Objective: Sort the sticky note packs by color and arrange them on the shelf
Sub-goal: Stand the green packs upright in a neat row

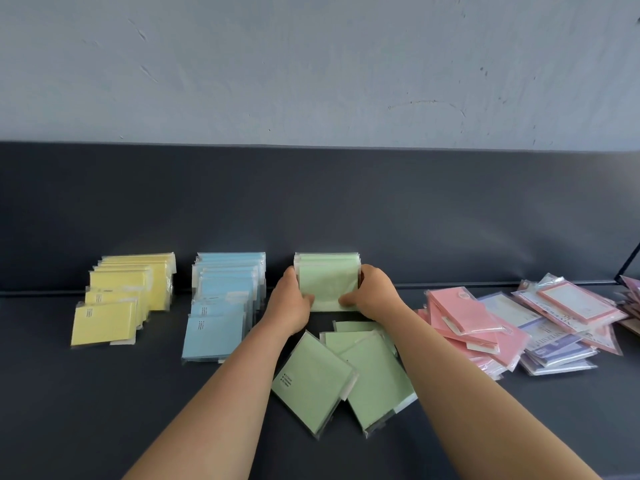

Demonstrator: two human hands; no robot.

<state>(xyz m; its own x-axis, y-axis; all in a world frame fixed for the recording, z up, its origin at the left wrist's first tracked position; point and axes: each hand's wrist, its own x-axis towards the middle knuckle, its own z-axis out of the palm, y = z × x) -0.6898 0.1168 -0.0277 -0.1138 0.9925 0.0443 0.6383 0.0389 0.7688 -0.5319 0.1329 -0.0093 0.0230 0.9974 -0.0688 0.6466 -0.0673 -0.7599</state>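
An upright row of green sticky note packs (327, 282) leans against the shelf's dark back panel at the centre. My left hand (292, 303) grips its left side and my right hand (372, 294) grips its right side, thumbs on the front pack. Several loose green packs (313, 379) lie flat just in front, between my forearms. A tidy row of yellow packs (121, 299) stands at the left. Beside it stands a row of blue packs (223, 303). A loose heap of pink packs (467, 323) lies to the right.
The dark shelf surface (86, 410) runs the full width, with a dark back panel and grey wall behind. Purple and patterned packs (561, 327) are piled at the far right, near a thin metal frame bar (628, 265).
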